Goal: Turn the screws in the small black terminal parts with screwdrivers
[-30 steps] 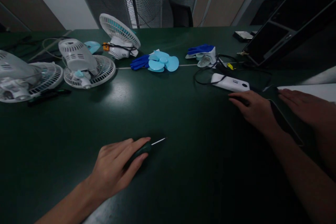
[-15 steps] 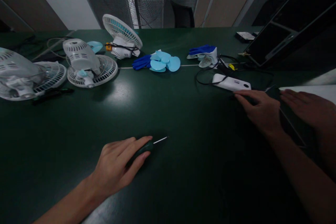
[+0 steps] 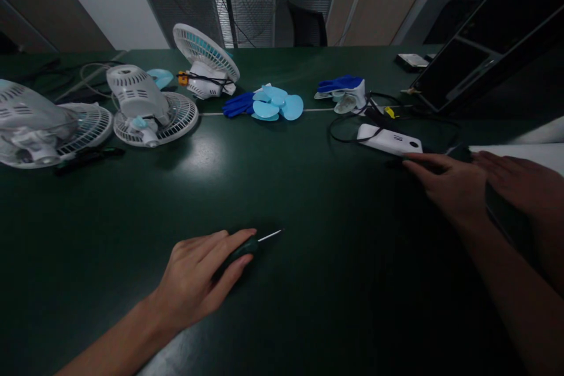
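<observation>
My left hand (image 3: 198, 279) lies on the dark green table (image 3: 308, 188) with its fingers curled over the handle of a screwdriver (image 3: 247, 245). The thin metal shaft sticks out to the right past my fingertips. My right hand (image 3: 449, 185) rests flat on the table at the right, fingers stretched out, holding nothing. Its fingertips are just in front of a white oblong device (image 3: 390, 140) with a black cable. Another person's hand (image 3: 522, 185) lies right beside mine, over a dark flat object (image 3: 506, 217).
Three white desk fans (image 3: 145, 108) lie partly taken apart at the back left. Light blue fan blades (image 3: 273, 103) and blue gloves (image 3: 337, 83) lie mid-table. A dark slanted monitor (image 3: 467, 64) stands at the back right, and a white sheet (image 3: 529, 153) lies at the right edge.
My right hand has slid a little to the right beside the white device, and the other person's hand now covers more of the dark flat object. My left hand stays on the screwdriver.
</observation>
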Available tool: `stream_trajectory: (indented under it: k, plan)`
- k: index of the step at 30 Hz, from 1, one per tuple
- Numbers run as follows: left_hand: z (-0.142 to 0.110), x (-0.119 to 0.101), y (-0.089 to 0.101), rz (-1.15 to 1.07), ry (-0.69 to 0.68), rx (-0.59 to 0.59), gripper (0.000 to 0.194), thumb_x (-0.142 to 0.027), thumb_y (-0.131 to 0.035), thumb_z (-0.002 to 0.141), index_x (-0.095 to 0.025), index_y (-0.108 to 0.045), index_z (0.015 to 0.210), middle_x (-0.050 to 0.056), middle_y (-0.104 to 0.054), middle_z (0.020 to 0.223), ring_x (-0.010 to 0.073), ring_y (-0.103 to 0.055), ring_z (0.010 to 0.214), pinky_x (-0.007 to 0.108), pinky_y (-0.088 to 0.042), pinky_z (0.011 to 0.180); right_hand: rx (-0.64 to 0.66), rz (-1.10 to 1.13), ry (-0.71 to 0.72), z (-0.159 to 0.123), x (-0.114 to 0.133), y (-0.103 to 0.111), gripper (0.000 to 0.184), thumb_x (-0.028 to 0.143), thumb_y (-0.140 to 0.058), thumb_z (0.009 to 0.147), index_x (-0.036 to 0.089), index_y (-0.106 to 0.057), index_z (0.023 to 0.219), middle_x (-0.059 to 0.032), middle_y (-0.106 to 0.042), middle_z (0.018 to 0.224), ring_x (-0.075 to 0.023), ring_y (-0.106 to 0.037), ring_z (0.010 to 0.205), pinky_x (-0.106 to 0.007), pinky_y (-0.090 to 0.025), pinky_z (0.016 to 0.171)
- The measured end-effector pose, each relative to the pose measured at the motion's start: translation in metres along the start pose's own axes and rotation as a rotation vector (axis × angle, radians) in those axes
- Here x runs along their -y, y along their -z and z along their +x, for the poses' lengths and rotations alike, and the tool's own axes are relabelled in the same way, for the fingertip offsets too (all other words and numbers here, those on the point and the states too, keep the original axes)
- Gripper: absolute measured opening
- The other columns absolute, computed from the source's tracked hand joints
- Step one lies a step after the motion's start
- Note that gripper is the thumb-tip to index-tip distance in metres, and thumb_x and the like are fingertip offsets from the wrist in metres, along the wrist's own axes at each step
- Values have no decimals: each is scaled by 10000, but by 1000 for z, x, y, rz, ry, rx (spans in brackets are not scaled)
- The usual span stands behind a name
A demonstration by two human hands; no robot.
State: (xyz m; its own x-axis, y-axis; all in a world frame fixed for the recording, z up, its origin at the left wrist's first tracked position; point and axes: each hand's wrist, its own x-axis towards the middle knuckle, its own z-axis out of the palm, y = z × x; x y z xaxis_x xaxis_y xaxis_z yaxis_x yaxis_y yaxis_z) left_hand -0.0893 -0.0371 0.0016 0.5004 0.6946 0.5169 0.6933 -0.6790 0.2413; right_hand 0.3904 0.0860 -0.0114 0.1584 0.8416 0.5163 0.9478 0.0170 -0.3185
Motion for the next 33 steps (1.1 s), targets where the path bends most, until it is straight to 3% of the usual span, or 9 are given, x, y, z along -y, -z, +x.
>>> stream_trajectory:
  k: [4,13,24,33]
  plan:
    - [0,0,1,-2,5,19,316,-298,-506,1028,-182,-603,1306,47,-774,966,146,-740,781,240,-586,684,103,-16,-104,1,-2,3,456,553,-626,866,224,-790,1136,-87,-787,928,-224,-681,685,-371,-511,713]
    - [1,0,1,23,-8,5,310,-312,-503,1031,-180,-616,1287,49,-782,971,147,-745,785,238,-591,693,162,0,-67,0,-3,-1,364,492,-659,846,251,-785,1089,-58,-752,1085,-207,-670,805,-352,-496,773]
    - [1,-1,2,16,7,21,314,-315,-501,1029,-185,-611,1293,42,-779,946,149,-742,755,232,-572,653,109,13,-59,0,-1,-3,374,467,-630,862,211,-777,1092,-74,-742,1127,-198,-664,787,-339,-506,768]
    - [1,0,1,-4,9,17,330,-304,-518,1015,-188,-608,1311,40,-778,930,153,-745,755,230,-578,655,154,15,-62,0,-2,-7,357,490,-670,857,248,-774,1098,-51,-762,1056,-192,-665,772,-341,-506,789]
